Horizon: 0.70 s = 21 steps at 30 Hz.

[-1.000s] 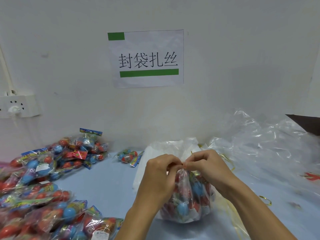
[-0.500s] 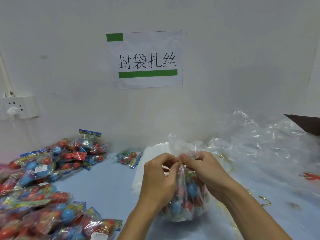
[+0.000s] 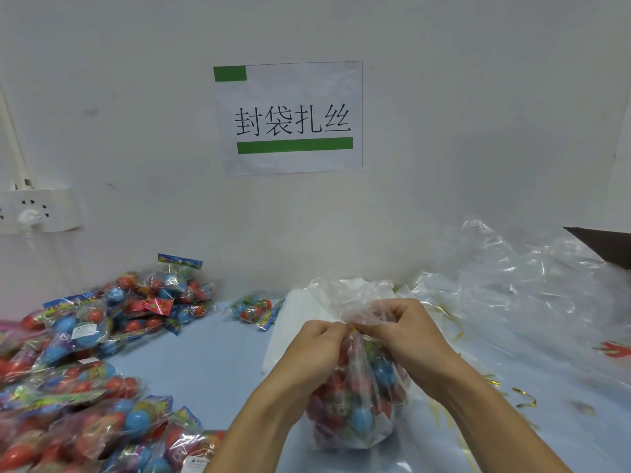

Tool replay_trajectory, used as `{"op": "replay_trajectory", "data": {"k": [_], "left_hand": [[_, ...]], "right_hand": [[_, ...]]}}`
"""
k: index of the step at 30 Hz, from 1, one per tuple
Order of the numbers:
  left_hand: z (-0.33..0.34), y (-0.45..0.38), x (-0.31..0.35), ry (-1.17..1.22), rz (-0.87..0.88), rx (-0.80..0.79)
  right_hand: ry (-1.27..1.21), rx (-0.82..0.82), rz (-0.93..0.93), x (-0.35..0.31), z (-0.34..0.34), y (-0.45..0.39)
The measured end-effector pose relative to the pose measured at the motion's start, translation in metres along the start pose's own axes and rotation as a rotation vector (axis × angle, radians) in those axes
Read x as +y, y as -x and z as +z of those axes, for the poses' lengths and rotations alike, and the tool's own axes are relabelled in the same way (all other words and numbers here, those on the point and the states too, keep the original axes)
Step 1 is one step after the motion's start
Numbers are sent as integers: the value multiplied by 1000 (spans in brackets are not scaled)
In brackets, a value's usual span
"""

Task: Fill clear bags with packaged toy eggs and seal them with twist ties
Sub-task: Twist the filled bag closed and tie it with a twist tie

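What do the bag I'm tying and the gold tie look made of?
Bag: thin clear plastic film, glossy; it crinkles, and the eggs show through. Twist tie: apparently metallic gold foil strip, mostly hidden between the left hand and right hand.

Packing station: labelled wall sign [image 3: 288, 117]

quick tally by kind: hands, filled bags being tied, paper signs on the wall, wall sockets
hands: 2 (left hand, right hand)
filled clear bag being tied: 1
paper sign: 1
wall socket: 1
total: 5
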State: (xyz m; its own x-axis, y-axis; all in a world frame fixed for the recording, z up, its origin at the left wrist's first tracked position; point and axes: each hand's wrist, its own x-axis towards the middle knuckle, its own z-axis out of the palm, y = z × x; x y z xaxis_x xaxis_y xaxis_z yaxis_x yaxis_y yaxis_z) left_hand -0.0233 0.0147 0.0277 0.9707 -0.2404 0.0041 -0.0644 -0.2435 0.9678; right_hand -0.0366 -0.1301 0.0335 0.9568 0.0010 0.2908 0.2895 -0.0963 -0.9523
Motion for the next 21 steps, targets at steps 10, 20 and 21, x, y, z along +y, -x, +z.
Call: {"op": "replay_trajectory", "data": {"k": [10,20,21], "left_hand": [[8,2,0,-86,125,162],[-2,0,-2,23,268,209],[-4,0,-2,21,344,241]], "right_hand": [[61,81,-30,-1,5,0],[25,184,39,1,5,-1],[11,185,45,0,5,-1]]}}
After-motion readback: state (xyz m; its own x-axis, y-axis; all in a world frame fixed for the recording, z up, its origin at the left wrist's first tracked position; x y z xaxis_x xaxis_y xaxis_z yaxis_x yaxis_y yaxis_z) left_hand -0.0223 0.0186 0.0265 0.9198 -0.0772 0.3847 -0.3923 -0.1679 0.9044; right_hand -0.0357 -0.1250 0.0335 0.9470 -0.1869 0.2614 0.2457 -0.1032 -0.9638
